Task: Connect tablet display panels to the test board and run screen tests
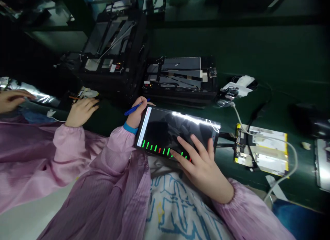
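My left hand [138, 113] grips the left end of a black tablet-like screen [165, 126]. A blue pen [134, 108] is tucked between that hand's thumb and fingers. Coloured lines of green and red text run along the screen's near edge, and a pale bar lights its left side. Over the near right part of the screen, my right hand [199, 164] has its fingers spread, the index fingertip at the text; whether it touches the glass I cannot tell. From the screen's right end, dark flat cables lead to a battery pack [270, 143] with yellow edges.
Black stacks of opened devices [110, 44] and another stack [180, 75] stand behind the screen. A white cable [291, 147] loops over the battery from a bundle of leads [237, 88]. At left, a co-worker's hands [81, 111] rest near a small part [87, 93].
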Available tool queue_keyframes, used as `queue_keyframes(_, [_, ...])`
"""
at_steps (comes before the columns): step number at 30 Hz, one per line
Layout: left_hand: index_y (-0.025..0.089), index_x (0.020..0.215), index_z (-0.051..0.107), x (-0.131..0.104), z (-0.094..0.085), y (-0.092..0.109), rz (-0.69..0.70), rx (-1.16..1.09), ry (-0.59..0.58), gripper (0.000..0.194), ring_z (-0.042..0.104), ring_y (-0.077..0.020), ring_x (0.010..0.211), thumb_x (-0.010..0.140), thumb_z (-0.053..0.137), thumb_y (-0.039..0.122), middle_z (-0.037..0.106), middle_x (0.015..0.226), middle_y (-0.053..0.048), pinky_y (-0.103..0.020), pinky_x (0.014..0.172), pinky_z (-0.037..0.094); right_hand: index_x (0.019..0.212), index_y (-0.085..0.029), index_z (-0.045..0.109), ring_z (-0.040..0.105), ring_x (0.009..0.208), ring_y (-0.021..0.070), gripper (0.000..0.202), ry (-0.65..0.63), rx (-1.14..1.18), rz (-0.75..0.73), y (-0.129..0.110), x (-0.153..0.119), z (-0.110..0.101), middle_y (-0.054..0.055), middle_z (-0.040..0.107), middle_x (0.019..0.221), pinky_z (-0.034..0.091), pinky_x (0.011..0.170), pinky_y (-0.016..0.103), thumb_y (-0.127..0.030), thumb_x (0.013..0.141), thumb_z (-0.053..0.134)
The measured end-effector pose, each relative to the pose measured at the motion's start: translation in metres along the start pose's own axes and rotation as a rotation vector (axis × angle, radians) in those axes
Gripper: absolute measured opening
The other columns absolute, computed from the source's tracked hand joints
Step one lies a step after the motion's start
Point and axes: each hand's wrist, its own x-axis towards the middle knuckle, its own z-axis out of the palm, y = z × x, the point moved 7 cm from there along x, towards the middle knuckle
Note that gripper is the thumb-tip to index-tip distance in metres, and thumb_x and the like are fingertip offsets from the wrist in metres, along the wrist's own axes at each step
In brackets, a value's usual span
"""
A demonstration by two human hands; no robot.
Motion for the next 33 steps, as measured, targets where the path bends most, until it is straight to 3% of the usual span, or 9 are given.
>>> queue_keyframes(3, [0.021,0.074,0.041,0.000,0.006,0.000,0.028,-0.061,-0.121,0.039,0.055,-0.0122,0.058,0.077,0.068,0.050,0.064,0.070,0.001,-0.025,0.054,0.041,0.126,-0.027,0.058,0.022,0.143,0.0368,0.045,-0.005,0.012,-0.002,-0.002,0.001,0.002,0.011,0.047,0.144,0.015,0.107,0.073,-0.010,0.085,0.055])
queue_keyframes(7, [0.021,0.075,0.041,0.001,0.004,0.000,0.014,-0.056,-0.119,0.037,0.057,-0.0125,0.058,0.078,0.066,0.048,0.064,0.069,0.002,-0.024,0.053,0.042,0.126,-0.025,0.057,0.024,0.142,0.0379,0.040,-0.011,0.041,0.005,-0.001,0.005,-0.002,0.012,0.045,0.145,0.018,0.107,0.073,-0.018,0.087,0.057])
queue_keyframes(10, [0.021,0.076,0.043,0.002,0.005,0.003,0.012,-0.055,-0.116,0.033,0.056,-0.0124,0.056,0.079,0.066,0.045,0.065,0.069,0.002,-0.023,0.052,0.042,0.126,-0.023,0.056,0.025,0.142,0.0371,0.039,0.059,0.055,0.057,0.015,0.007,-0.016,0.014,0.045,0.143,0.021,0.108,0.070,-0.030,0.088,0.059])
queue_keyframes(16, [0.020,0.074,0.044,0.003,0.005,0.009,0.024,-0.035,-0.083,0.036,0.056,-0.0121,0.055,0.075,0.070,0.044,0.067,0.070,0.001,-0.023,0.052,0.042,0.123,-0.020,0.056,0.027,0.140,0.0376,0.038,0.163,-0.002,0.205,0.053,-0.002,-0.038,0.017,0.045,0.141,0.025,0.108,0.068,-0.033,0.088,0.059])
queue_keyframes(23, [0.021,0.076,0.042,0.002,0.004,0.008,0.022,-0.028,-0.086,0.034,0.058,-0.0130,0.057,0.076,0.069,0.042,0.068,0.074,0.000,-0.024,0.054,0.043,0.130,-0.022,0.056,0.036,0.135,0.0342,0.044,0.017,0.025,0.116,0.032,0.023,-0.015,0.011,0.057,0.133,0.017,0.112,0.067,-0.036,0.088,0.058])
queue_keyframes(25, [0.021,0.076,0.042,0.002,0.004,0.007,0.020,-0.027,-0.086,0.034,0.058,-0.0129,0.058,0.075,0.069,0.041,0.068,0.074,0.001,-0.024,0.054,0.043,0.125,-0.022,0.059,0.049,0.122,0.0286,0.036,0.036,0.036,0.109,0.030,0.026,-0.013,0.007,0.068,0.113,0.017,0.113,0.063,-0.026,0.089,0.055])
queue_keyframes(28, [0.021,0.076,0.042,0.002,0.004,0.004,0.013,-0.032,-0.097,0.034,0.058,-0.0128,0.059,0.075,0.069,0.042,0.068,0.075,0.000,-0.024,0.054,0.043,0.115,-0.021,0.063,0.059,0.095,0.0192,0.029,0.123,0.088,0.130,0.035,0.022,-0.019,0.002,0.069,0.084,0.024,0.113,0.055,-0.014,0.090,0.050])
queue_keyframes(30, [0.021,0.076,0.042,0.002,0.003,0.002,0.008,-0.034,-0.102,0.034,0.057,-0.0127,0.059,0.075,0.069,0.042,0.068,0.075,0.000,-0.024,0.055,0.042,0.109,-0.020,0.064,0.059,0.091,0.0180,0.024,0.171,0.127,0.140,0.037,0.017,-0.025,0.002,0.067,0.083,0.028,0.112,0.053,-0.015,0.088,0.053])
queue_keyframes(33, [0.021,0.076,0.042,0.002,0.002,0.001,0.018,-0.030,-0.109,0.035,0.057,-0.0122,0.059,0.076,0.069,0.043,0.068,0.075,0.001,-0.024,0.055,0.042,0.102,-0.022,0.065,0.058,0.099,0.0212,0.017,0.177,0.162,0.105,0.033,0.011,-0.028,0.003,0.066,0.091,0.025,0.113,0.056,-0.025,0.086,0.061])
